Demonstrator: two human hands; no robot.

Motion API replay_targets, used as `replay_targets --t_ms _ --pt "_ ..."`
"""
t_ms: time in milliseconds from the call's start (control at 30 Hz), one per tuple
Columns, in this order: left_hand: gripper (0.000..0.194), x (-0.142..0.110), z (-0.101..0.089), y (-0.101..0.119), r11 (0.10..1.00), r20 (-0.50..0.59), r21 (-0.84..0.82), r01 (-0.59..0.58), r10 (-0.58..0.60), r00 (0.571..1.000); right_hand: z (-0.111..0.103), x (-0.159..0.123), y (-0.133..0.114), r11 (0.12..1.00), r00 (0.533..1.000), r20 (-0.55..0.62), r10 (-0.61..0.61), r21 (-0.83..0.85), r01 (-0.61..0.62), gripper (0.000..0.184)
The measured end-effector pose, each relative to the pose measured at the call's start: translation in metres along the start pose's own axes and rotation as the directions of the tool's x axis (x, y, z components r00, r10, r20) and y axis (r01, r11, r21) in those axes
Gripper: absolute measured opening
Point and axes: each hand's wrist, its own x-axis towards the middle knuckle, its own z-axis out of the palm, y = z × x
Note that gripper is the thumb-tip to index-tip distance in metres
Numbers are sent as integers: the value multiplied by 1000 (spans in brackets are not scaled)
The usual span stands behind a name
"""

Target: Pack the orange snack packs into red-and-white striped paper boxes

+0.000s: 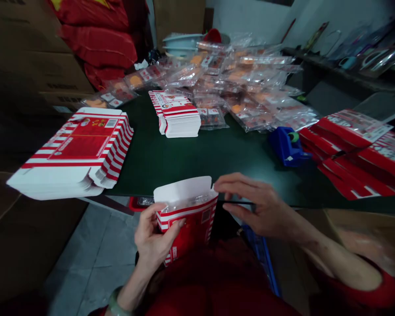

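Observation:
My left hand (156,237) grips a red-and-white striped cardboard box (192,224) by its left side, thumb across the front. The box is held upright at the table's front edge, its top flap raised and clear plastic packaging showing inside the opening. My right hand (250,199) is at the box's upper right corner, fingers apart and holding nothing; whether the fingertips touch the side flap I cannot tell. The lower part of the box runs down against my dark red clothing.
Flattened striped boxes (75,145) are stacked at left, with a smaller stack of printed cards (177,114) mid-table. Clear plastic packets (250,87) pile up behind. At right are a blue tape dispenser (288,147) and red packaging (358,153). An open carton (332,224) stands below right.

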Motion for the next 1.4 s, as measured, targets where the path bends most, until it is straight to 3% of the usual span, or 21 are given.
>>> replay_targets --t_ms 100,233,400,500,700,900,967,1133,1200,1267,1333,1400 --pt "38 5 1 6 991 32 -136 0 4 999 4 -18 6 999 996 91 -6 -48 11 21" --pt "38 7 7 0 977 113 -201 77 -55 992 16 -29 4 956 995 90 51 -293 -22 25" --pt "35 7 10 -11 956 168 -254 147 -106 980 25 -26 -2 904 945 208 251 -398 -153 36" --pt "33 5 10 -10 966 165 -229 120 -83 983 22 -20 -5 843 922 220 318 -511 -169 30" --pt "33 -2 13 -8 995 181 -81 66 -50 982 18 -21 -10 794 943 224 247 -605 -64 18" --pt "34 -1 12 -3 994 180 -110 9 11 984 22 -34 -6 835 966 188 180 -548 -49 25" --pt "33 -1 11 0 993 168 -119 7 13 986 23 -35 -6 873 959 185 214 -476 -103 28" --pt "32 -5 11 5 996 187 -85 -3 19 982 18 -29 -9 923 856 345 384 -152 -353 26" --pt "33 -3 11 6 994 198 -110 3 18 980 10 -31 -14 930 855 371 363 -80 -360 29" --pt "33 3 10 5 985 198 -170 27 7 980 2 -39 -20 958 926 245 286 -59 -280 31" --pt "34 13 9 3 966 203 -250 70 -18 979 -2 -52 -24 968 972 -45 233 -81 -236 36" --pt "35 22 8 -2 936 228 -326 133 -59 972 5 -63 -22 957 900 -363 242 -62 -282 39"
